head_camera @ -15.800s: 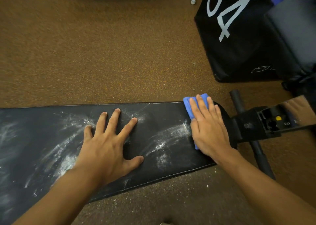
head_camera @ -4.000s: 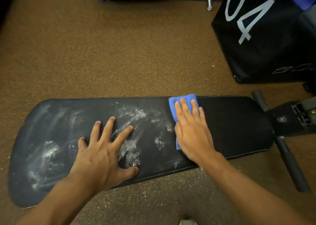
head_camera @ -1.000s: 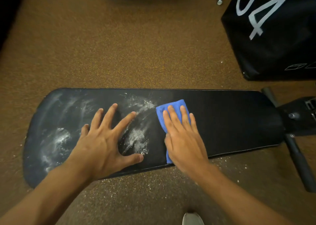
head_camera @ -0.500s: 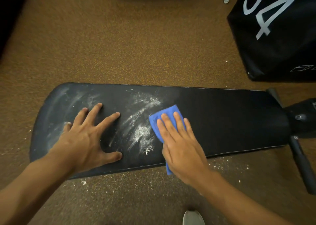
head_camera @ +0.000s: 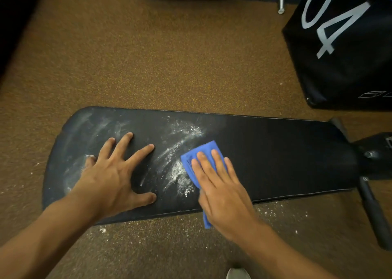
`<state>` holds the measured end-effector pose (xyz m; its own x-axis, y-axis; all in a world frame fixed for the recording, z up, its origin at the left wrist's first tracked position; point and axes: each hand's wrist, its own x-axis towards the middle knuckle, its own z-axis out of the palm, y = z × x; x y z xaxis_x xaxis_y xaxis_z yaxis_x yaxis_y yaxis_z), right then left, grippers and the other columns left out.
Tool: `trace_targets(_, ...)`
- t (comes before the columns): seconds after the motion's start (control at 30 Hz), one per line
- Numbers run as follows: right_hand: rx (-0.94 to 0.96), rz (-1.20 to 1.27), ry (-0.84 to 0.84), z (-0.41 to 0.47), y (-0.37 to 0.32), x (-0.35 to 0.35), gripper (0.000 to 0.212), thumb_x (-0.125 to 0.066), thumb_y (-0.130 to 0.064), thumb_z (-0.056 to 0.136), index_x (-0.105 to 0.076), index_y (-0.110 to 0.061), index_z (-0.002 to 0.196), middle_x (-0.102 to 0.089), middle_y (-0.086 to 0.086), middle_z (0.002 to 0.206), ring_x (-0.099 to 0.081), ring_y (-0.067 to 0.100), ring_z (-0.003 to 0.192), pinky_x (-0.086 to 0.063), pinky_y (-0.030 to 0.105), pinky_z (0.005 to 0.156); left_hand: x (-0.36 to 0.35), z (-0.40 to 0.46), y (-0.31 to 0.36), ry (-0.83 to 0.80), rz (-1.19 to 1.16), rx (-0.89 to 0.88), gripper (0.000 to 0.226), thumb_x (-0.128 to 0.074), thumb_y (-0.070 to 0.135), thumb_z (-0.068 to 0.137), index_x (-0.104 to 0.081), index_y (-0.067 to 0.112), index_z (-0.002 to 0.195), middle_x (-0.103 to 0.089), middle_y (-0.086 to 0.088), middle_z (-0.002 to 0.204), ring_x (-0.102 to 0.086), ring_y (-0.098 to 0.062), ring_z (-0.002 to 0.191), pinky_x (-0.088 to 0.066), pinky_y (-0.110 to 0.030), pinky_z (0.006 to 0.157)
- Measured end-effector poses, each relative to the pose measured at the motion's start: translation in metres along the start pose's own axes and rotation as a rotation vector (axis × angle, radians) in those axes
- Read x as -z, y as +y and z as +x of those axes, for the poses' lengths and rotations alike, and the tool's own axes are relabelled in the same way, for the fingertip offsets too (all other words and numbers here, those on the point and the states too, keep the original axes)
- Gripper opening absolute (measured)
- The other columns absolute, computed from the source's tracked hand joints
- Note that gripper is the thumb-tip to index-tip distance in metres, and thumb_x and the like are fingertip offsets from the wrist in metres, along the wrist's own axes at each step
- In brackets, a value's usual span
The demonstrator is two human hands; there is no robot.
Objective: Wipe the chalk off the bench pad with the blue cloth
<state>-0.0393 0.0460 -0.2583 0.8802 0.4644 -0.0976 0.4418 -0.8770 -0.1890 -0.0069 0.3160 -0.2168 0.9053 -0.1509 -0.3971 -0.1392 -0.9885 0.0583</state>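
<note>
The black bench pad (head_camera: 275,155) lies across the view, low above the brown floor. White chalk smears (head_camera: 178,151) cover its middle, and fainter ones (head_camera: 84,130) streak its left end; the right half looks dark and clean. My right hand (head_camera: 220,185) presses flat on the folded blue cloth (head_camera: 200,151) at the right edge of the middle chalk patch. A corner of the cloth hangs over the pad's near edge. My left hand (head_camera: 112,172) rests flat on the pad's left part, fingers spread, holding nothing.
Chalk dust (head_camera: 271,212) speckles the floor along the pad's near edge. The bench's black frame and bar (head_camera: 373,211) stick out at the right. A black box with a large "04" (head_camera: 343,45) stands at the back right. A shoe tip (head_camera: 237,274) shows at the bottom.
My right hand has slid the cloth leftward along the pad, leaving the right part clean. My left hand has shifted left, away from the middle chalk patch.
</note>
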Motion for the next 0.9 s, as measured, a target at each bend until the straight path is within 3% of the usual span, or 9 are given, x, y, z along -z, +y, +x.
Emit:
trace_targets(0.1, 0.029, -0.064, -0.007, -0.006, 0.025, 0.0, 0.064, -0.032, -0.027, 0.096, -0.023, -0.015, 0.159, -0.019, 0.005, 0.167, -0.006, 0.029, 0.155, -0.013, 0.05, 0.121, 0.001, 0.0, 0.0, -0.016, 0.007, 0.001, 0.12, -0.034, 0.1, 0.047, 0.011, 0.056, 0.149, 0.012, 0.001, 0.166, 0.001, -0.034, 0.152, -0.032, -0.058, 0.114)
trace_targets(0.3, -0.304, -0.006, 0.072, 0.069, 0.033, 0.009, 0.068, -0.015, -0.033, 0.095, -0.022, -0.011, 0.158, -0.019, 0.009, 0.166, -0.006, 0.037, 0.154, -0.01, 0.055, 0.123, -0.005, 0.001, 0.001, -0.026, 0.007, -0.01, 0.119, -0.028, 0.099, 0.046, 0.013, 0.056, 0.148, 0.015, 0.001, 0.165, 0.004, -0.035, 0.152, -0.029, -0.06, 0.115)
trace_targets(0.53, -0.057, -0.081, -0.063, 0.022, 0.034, 0.013, 0.065, -0.021, -0.029, 0.097, -0.014, -0.015, 0.16, -0.009, 0.004, 0.169, 0.003, 0.028, 0.155, -0.013, 0.052, 0.124, 0.002, 0.001, -0.001, -0.036, -0.001, 0.003, 0.118, -0.033, 0.099, 0.05, 0.018, 0.055, 0.147, 0.02, 0.001, 0.164, 0.007, -0.035, 0.152, -0.026, -0.061, 0.117)
trace_targets(0.77, -0.306, -0.076, 0.023, 0.092, 0.059, 0.018, 0.07, -0.014, -0.034, 0.092, -0.025, -0.009, 0.157, -0.024, 0.01, 0.165, -0.013, 0.039, 0.152, -0.016, 0.055, 0.121, -0.003, 0.001, 0.003, -0.057, -0.006, -0.001, 0.116, -0.044, 0.095, 0.056, 0.015, 0.056, 0.147, 0.02, 0.001, 0.165, 0.008, -0.037, 0.152, -0.025, -0.063, 0.116)
trace_targets(0.9, -0.191, -0.079, -0.01, 0.083, 0.05, 0.022, 0.07, -0.012, -0.033, 0.093, -0.021, -0.01, 0.158, -0.02, 0.009, 0.166, -0.009, 0.037, 0.154, -0.014, 0.054, 0.123, -0.003, 0.002, 0.001, -0.022, -0.003, 0.006, 0.117, -0.039, 0.097, 0.052, 0.015, 0.056, 0.148, 0.019, 0.001, 0.165, 0.006, -0.036, 0.152, -0.026, -0.061, 0.116)
